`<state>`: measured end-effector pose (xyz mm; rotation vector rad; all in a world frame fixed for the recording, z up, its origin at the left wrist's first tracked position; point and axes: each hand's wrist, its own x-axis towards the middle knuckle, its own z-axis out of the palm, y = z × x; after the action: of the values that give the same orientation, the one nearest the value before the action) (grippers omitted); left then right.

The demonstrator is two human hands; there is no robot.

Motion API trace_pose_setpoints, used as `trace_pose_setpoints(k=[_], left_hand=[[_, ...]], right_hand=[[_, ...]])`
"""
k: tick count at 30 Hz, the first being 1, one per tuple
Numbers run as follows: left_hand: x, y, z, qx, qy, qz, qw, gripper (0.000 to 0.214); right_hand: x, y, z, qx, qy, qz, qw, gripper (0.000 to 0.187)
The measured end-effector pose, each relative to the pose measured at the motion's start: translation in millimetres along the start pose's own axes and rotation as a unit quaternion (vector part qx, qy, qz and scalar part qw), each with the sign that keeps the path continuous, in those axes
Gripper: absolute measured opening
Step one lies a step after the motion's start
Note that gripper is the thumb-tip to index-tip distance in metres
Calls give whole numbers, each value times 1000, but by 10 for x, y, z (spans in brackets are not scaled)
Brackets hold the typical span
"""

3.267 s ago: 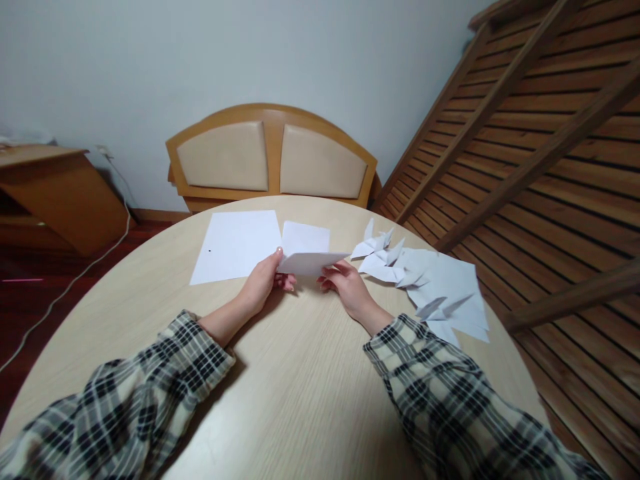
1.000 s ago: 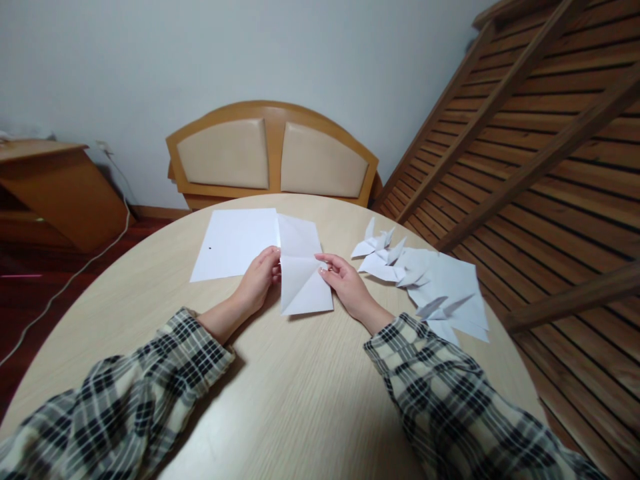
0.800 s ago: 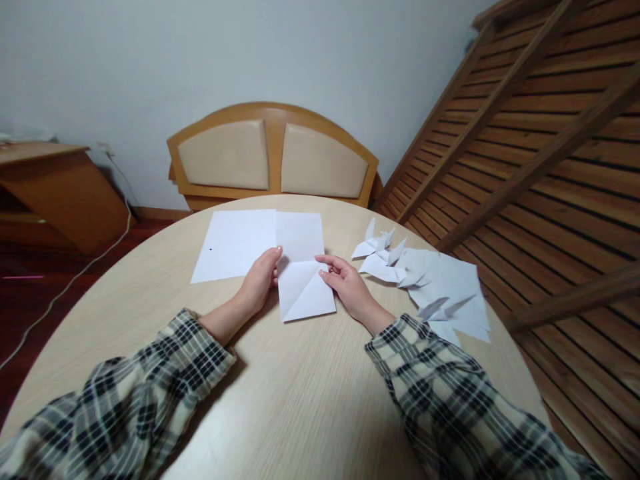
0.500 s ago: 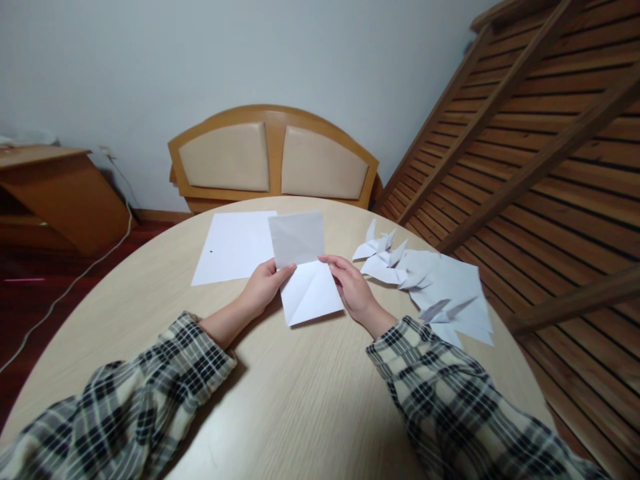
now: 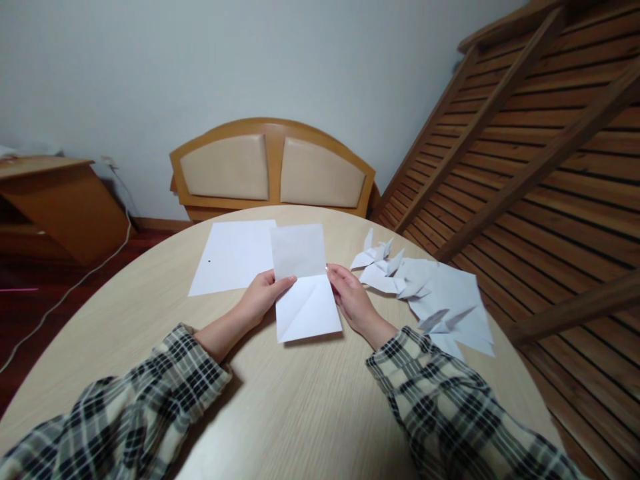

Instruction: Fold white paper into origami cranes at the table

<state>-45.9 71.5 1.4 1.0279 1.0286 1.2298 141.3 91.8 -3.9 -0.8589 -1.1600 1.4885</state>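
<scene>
A creased white sheet of paper [image 5: 310,310] is held between my two hands, just above the table. A horizontal fold crosses its middle, and the far half tilts up from it; a diagonal crease runs over the near half. My left hand [image 5: 260,295] grips the left edge near the fold, thumb on top and the other fingers mostly hidden beneath. My right hand [image 5: 354,301] is closed at the right edge near the same fold, thumb and fingertips pinching it.
On the round wooden table [image 5: 300,413], a flat white sheet [image 5: 230,257] with a dark spot lies at the left. Several folded paper figures [image 5: 383,273] stand at the right beside more white paper [image 5: 455,293]. Behind are a padded headboard [image 5: 273,163] and a slatted wooden frame [image 5: 565,160].
The right fingers have moved slightly outward to the sheet's edge. The paper's far half leans a little differently. The whole view has shifted slightly, with the table sitting lower.
</scene>
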Motion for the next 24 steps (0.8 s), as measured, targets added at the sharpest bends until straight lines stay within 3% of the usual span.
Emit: trace_pose_setpoints(k=[12,17,24], left_hand=[[21,-50,-36,-4,-24,3,1000,39],[46,-77,-44,-35,-22,6,999,38],[60,-83,-61,-43,4,10,999,34]], right_hand=[[13,23,-5,-32,0,7,999,25],[-41,-24,-9,3,16,8,1000,40],[-62,-28,2,-32,-7,-30,999,18]])
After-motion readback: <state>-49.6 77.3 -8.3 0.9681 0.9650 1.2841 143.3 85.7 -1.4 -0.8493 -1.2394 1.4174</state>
